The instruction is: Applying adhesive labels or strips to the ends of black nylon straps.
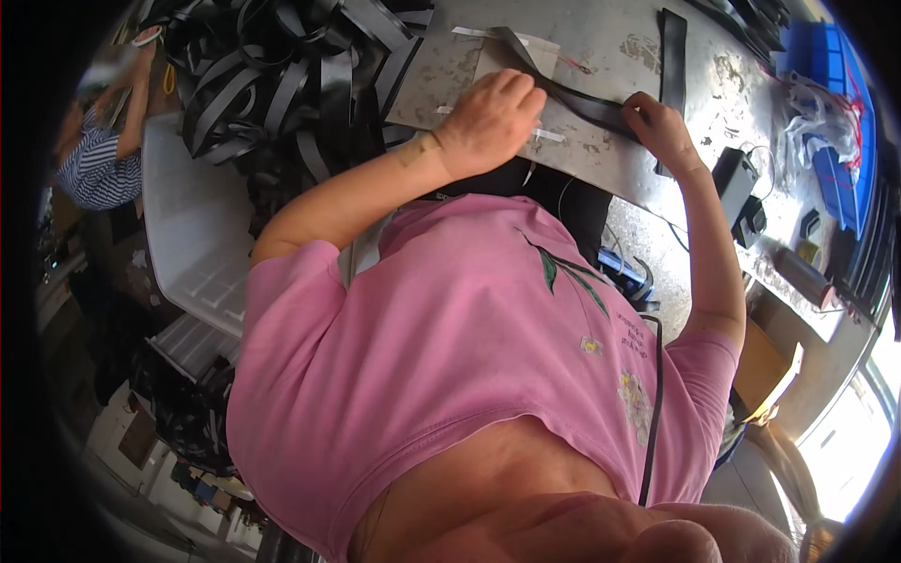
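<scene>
A flat black strap runs slantwise over the metal tabletop between my two hands. My left hand is closed at its left part, fingers curled down, and the strap's end sticks out beyond the knuckles. My right hand pinches the strap toward its other end between thumb and fingers. Under the strap near my left hand lies a piece of beige card. Strips of white tape are stuck on the table around it. Another black strap lies flat beyond my right hand.
A large heap of black straps fills the far left, beside a white plastic crate. At right are a blue bin with a clear plastic bag and a black box-shaped device. Another person in a striped shirt is at far left.
</scene>
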Demonstrator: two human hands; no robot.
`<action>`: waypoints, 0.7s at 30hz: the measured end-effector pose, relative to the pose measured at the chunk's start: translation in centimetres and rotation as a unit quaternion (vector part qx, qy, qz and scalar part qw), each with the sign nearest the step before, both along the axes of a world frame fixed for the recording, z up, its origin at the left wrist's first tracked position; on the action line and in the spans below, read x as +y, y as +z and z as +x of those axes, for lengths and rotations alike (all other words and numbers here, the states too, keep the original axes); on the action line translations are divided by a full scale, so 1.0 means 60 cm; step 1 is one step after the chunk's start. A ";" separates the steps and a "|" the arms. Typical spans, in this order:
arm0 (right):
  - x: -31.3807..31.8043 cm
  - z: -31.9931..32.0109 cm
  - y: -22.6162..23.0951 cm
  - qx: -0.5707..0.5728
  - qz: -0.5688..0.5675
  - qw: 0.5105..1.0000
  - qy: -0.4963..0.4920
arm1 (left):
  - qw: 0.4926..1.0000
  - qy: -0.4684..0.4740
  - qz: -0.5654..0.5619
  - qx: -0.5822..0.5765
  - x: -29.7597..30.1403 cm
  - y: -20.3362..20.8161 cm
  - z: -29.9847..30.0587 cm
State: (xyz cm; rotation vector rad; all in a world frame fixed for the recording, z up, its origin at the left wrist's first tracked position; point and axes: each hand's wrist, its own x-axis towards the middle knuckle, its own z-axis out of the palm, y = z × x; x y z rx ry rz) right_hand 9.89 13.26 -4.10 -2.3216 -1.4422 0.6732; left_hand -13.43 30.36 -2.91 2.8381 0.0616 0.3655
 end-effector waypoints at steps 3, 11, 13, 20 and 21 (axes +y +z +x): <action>0.001 -0.003 0.001 -0.012 -0.026 0.999 -0.034 | 0.999 0.034 -0.003 0.013 -0.025 -0.034 0.006; -0.023 0.032 0.000 0.049 -0.062 0.995 -0.066 | 0.998 0.056 0.027 0.016 -0.022 -0.068 0.018; -0.039 0.051 -0.023 0.047 -0.036 0.997 -0.055 | 0.998 0.057 0.029 0.027 -0.024 -0.071 0.025; 0.007 0.004 0.011 -0.010 -0.073 0.996 -0.057 | 0.996 0.060 0.027 0.052 -0.013 -0.084 0.021; 0.009 0.001 0.011 -0.033 -0.068 0.996 -0.046 | 0.996 0.062 0.033 0.053 -0.010 -0.085 0.016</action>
